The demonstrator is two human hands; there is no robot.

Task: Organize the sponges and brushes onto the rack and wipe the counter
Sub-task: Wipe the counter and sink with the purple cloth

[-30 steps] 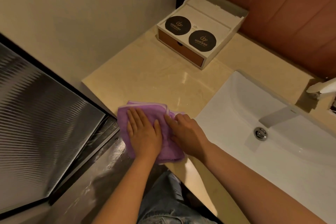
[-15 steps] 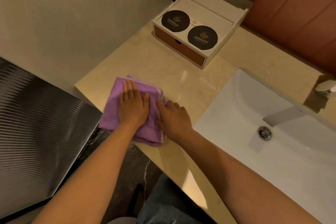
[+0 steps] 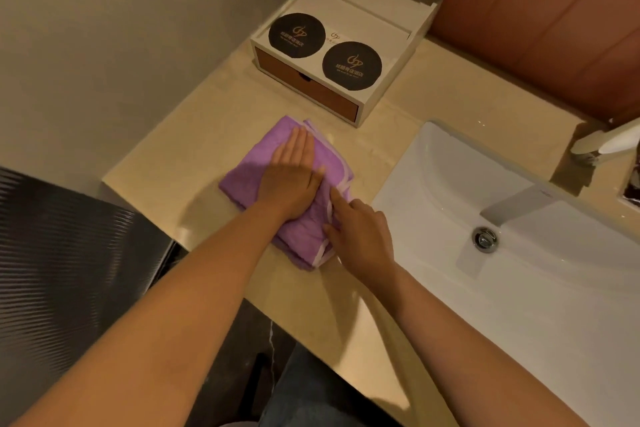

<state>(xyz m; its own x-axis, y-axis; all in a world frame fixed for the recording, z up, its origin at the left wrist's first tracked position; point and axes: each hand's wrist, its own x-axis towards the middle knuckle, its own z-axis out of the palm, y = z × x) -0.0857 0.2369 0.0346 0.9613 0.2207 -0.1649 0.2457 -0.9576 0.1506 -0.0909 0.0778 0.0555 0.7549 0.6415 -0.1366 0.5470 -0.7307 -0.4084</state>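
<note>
Head view: a folded purple cloth (image 3: 247, 178) lies on the beige counter (image 3: 194, 149), at 9 o'clock of the white sink (image 3: 519, 305) and 6 o'clock of the drawer box (image 3: 360, 14). The left hand (image 3: 291, 180) lies flat on it, fingers straight, pressing for wiping contact. The right hand (image 3: 360, 236) rests index finger and thumb on the cloth's 3 o'clock edge, gripping nothing, probably keeping the folds together.
</note>
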